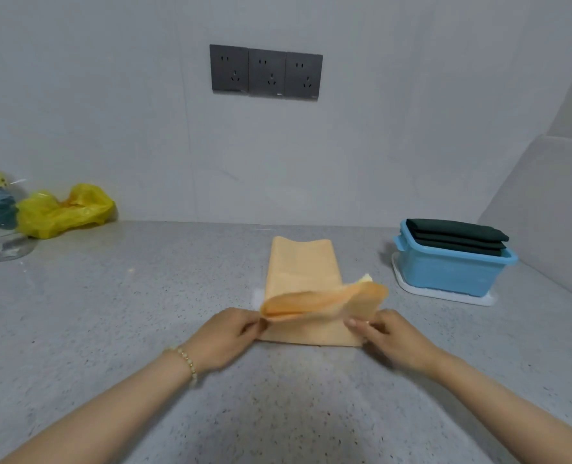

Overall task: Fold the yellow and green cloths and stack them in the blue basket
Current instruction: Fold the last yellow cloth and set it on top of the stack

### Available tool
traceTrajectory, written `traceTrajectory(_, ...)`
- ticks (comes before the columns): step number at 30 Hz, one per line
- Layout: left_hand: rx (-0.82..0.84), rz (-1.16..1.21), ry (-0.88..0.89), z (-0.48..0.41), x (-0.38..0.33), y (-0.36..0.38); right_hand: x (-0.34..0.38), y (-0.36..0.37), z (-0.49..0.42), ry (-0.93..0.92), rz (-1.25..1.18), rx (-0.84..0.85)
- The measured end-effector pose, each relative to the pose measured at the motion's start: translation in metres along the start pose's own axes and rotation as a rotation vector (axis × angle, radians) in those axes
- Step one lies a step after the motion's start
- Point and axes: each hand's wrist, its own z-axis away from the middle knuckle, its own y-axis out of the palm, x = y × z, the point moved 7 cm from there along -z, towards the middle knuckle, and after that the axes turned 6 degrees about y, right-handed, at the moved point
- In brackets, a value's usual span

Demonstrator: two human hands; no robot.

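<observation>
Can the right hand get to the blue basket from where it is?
Probably yes: the counter between the right hand and blue basket looks bare, but the hand grips the yellow cloth.

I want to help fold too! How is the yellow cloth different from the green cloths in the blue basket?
The yellow cloth lies on the counter, while the green cloths sit stacked in the blue basket. The yellow cloth is only partly folded, its near end lifted by the left hand and right hand; the green cloths are neatly folded and untouched. The yellow one is pale, the green ones very dark. Both are plain cloths.
</observation>
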Motion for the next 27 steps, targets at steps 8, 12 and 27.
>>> traceTrajectory(8,-0.110,0.258,-0.449,-0.030,0.027,0.004,-0.030,0.002,-0.047,0.364,-0.055,-0.244)
traceTrajectory(12,-0.082,0.293,-0.530,-0.031,0.032,0.010,-0.027,0.004,-0.048,0.374,0.069,-0.355)
traceTrajectory(27,-0.157,-0.381,-0.093,-0.067,-0.028,0.009,0.028,0.030,-0.063,-0.004,0.564,-0.314)
